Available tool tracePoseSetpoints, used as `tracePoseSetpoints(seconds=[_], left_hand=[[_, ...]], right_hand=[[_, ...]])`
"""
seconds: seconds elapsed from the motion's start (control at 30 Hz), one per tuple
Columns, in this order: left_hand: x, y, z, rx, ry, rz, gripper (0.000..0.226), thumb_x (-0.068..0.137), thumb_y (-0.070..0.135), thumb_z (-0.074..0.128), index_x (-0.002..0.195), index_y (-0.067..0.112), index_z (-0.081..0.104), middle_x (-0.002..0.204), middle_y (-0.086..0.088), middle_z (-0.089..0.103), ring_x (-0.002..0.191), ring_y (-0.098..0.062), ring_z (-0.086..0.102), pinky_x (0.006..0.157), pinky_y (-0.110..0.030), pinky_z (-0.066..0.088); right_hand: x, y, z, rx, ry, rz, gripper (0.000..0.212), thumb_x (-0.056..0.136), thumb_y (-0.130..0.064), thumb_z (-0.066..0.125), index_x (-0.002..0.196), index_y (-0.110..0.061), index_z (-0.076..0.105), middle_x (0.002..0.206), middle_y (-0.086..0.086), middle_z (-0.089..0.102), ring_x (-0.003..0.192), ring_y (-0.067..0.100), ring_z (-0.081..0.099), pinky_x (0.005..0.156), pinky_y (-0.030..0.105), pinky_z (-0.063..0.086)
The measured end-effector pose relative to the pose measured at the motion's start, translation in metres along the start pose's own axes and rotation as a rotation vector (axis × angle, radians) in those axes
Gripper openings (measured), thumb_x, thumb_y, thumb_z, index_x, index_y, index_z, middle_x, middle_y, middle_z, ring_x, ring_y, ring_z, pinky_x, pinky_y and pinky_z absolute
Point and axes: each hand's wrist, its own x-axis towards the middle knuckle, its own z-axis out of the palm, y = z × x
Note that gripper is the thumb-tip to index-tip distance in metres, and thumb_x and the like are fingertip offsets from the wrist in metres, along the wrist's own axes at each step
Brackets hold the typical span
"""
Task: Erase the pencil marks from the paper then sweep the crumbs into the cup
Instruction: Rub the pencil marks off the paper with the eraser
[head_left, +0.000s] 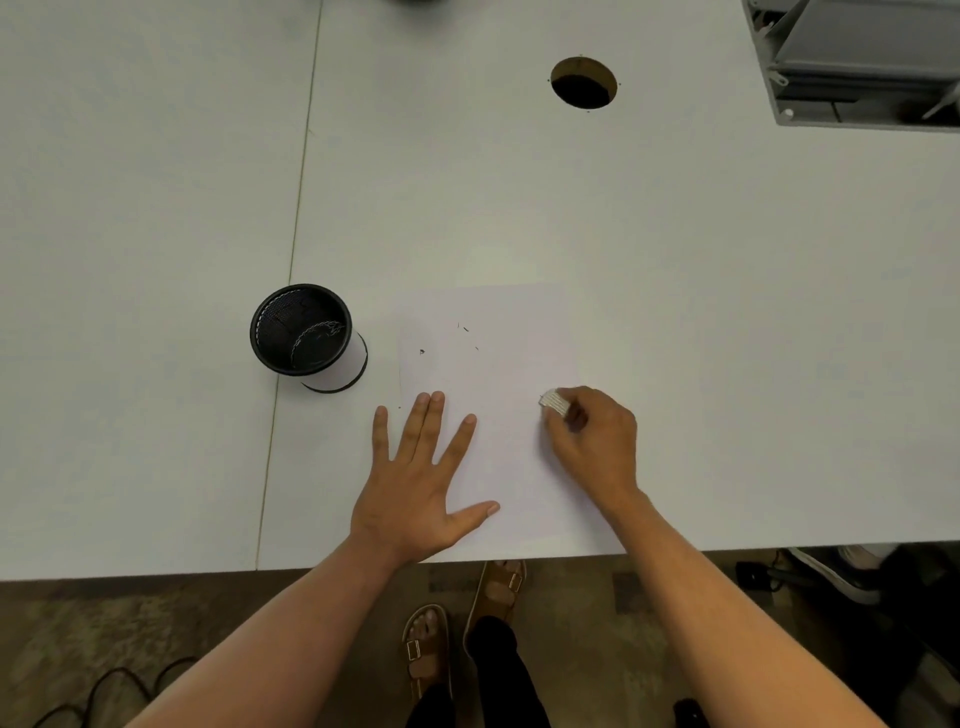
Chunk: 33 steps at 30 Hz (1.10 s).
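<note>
Erasing looks nearly done; sweeping not started.
Left hand lies spread flat at the paper's 7 o'clock corner; right hand pinches a pale ribbed eraser at the 4 o'clock edge. The thin matte sheet shows dark crumbs near 12. The black mesh cup, cylindrical, stands apart at 9.

Round cable hole in white table, grey rack at far right.
</note>
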Motion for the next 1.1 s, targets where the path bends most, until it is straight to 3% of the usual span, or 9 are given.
tracePoseSetpoints(seconds=[0.07, 0.17, 0.23, 0.37, 0.5, 0.7, 0.8, 1.0, 1.1], left_hand=[[0.0, 0.0, 0.0, -0.004, -0.001, 0.007, 0.098, 0.089, 0.085, 0.027, 0.163, 0.022, 0.015, 0.17, -0.018, 0.003, 0.157, -0.034, 0.002, 0.12, -0.07, 0.005], [0.001, 0.0, 0.001, -0.01, -0.007, 0.006, 0.097, 0.089, 0.085, 0.025, 0.162, 0.021, 0.016, 0.169, -0.019, 0.004, 0.157, -0.035, 0.002, 0.119, -0.071, 0.005], [0.001, 0.0, 0.0, -0.007, -0.016, 0.004, 0.097, 0.089, 0.085, 0.024, 0.162, 0.021, 0.016, 0.169, -0.019, 0.004, 0.157, -0.035, 0.001, 0.119, -0.07, 0.004], [0.001, 0.0, -0.001, -0.006, -0.014, 0.003, 0.098, 0.089, 0.085, 0.025, 0.163, 0.022, 0.013, 0.169, -0.018, 0.002, 0.157, -0.034, 0.0, 0.119, -0.071, 0.005], [0.001, 0.0, -0.001, -0.011, -0.028, -0.012, 0.099, 0.088, 0.086, 0.026, 0.163, 0.023, 0.012, 0.17, -0.016, 0.0, 0.157, -0.034, -0.001, 0.118, -0.072, 0.008], [0.001, -0.001, -0.001, -0.021, -0.029, 0.002, 0.098, 0.089, 0.085, 0.025, 0.163, 0.022, 0.012, 0.17, -0.018, 0.001, 0.157, -0.035, 0.0, 0.117, -0.073, 0.009], [0.001, -0.001, -0.001, -0.016, -0.031, 0.0, 0.098, 0.089, 0.085, 0.024, 0.163, 0.022, 0.011, 0.169, -0.018, 0.0, 0.157, -0.034, -0.002, 0.118, -0.072, 0.007], [0.002, 0.0, -0.002, -0.017, -0.047, -0.016, 0.098, 0.088, 0.086, 0.024, 0.163, 0.023, 0.011, 0.17, -0.017, 0.0, 0.157, -0.033, -0.004, 0.118, -0.072, 0.007], [0.001, 0.0, -0.001, -0.022, -0.044, -0.009, 0.098, 0.089, 0.085, 0.025, 0.163, 0.022, 0.012, 0.169, -0.018, 0.001, 0.157, -0.034, -0.003, 0.118, -0.072, 0.009]], right_hand=[[-0.008, -0.007, 0.003, 0.012, -0.023, -0.049, 0.016, 0.085, -0.02, 0.068, 0.098, -0.012, 0.069, 0.081, -0.002, 0.067, 0.067, 0.006, 0.055, 0.062, 0.024, 0.049], [-0.048, -0.022, 0.01, 0.012, -0.257, -0.189, 0.026, 0.085, -0.029, 0.063, 0.105, -0.012, 0.069, 0.087, 0.0, 0.069, 0.072, 0.006, 0.056, 0.067, 0.018, 0.042], [-0.054, -0.02, 0.011, -0.004, -0.311, -0.199, 0.032, 0.085, -0.034, 0.06, 0.108, -0.013, 0.068, 0.09, 0.0, 0.07, 0.075, 0.006, 0.057, 0.07, 0.014, 0.04], [-0.006, -0.007, 0.008, -0.008, -0.14, -0.137, 0.021, 0.085, -0.025, 0.067, 0.101, -0.012, 0.069, 0.083, -0.001, 0.068, 0.068, 0.006, 0.054, 0.065, 0.01, 0.038], [0.017, -0.007, 0.008, -0.004, -0.014, -0.044, 0.016, 0.085, -0.023, 0.068, 0.097, -0.014, 0.069, 0.078, -0.004, 0.066, 0.065, 0.006, 0.055, 0.063, 0.02, 0.048], [-0.046, -0.022, 0.011, 0.03, -0.336, -0.208, 0.032, 0.085, -0.035, 0.058, 0.109, -0.015, 0.067, 0.094, -0.001, 0.069, 0.078, 0.007, 0.058, 0.072, 0.018, 0.047], [-0.018, -0.015, 0.011, 0.024, -0.245, -0.211, 0.027, 0.084, -0.03, 0.062, 0.103, -0.014, 0.069, 0.086, -0.002, 0.068, 0.07, 0.005, 0.055, 0.066, 0.012, 0.041], [0.046, -0.009, 0.015, -0.016, -0.019, -0.075, 0.01, 0.084, -0.021, 0.067, 0.091, -0.015, 0.07, 0.079, -0.003, 0.068, 0.068, 0.013, 0.06, 0.066, 0.029, 0.05], [0.015, -0.019, 0.017, 0.021, -0.105, -0.182, 0.013, 0.087, -0.021, 0.065, 0.098, -0.014, 0.068, 0.085, 0.0, 0.068, 0.071, 0.013, 0.06, 0.066, 0.023, 0.046]])
